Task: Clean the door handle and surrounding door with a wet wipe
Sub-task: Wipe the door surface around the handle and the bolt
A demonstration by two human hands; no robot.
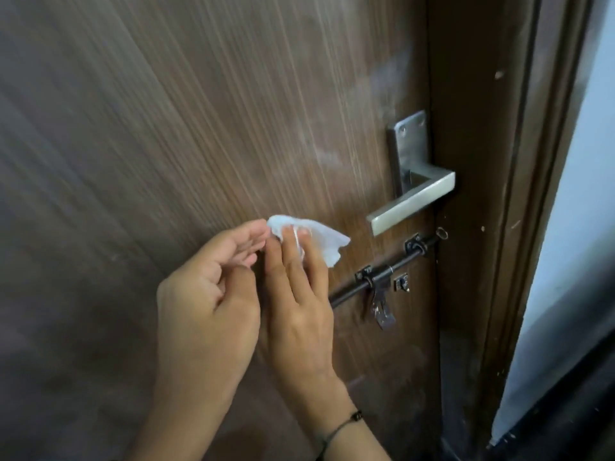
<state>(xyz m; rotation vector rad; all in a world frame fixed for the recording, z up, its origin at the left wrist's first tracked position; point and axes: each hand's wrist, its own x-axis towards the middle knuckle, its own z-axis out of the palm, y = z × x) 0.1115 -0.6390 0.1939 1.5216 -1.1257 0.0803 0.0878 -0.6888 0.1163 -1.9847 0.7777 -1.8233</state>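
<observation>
Layout at the door: the door handle sits near the door's right edge, its lever reaching left and downward from the backplate above it. Below the handle, the slide bolt runs diagonally, lower left to upper right, toward the door frame, which lies to the right of the door. Left of the lever's tip and above the bolt's left end is the wet wipe, at the fingertips of the right hand. The left hand lies just left of the right, touching the wipe's left end
</observation>
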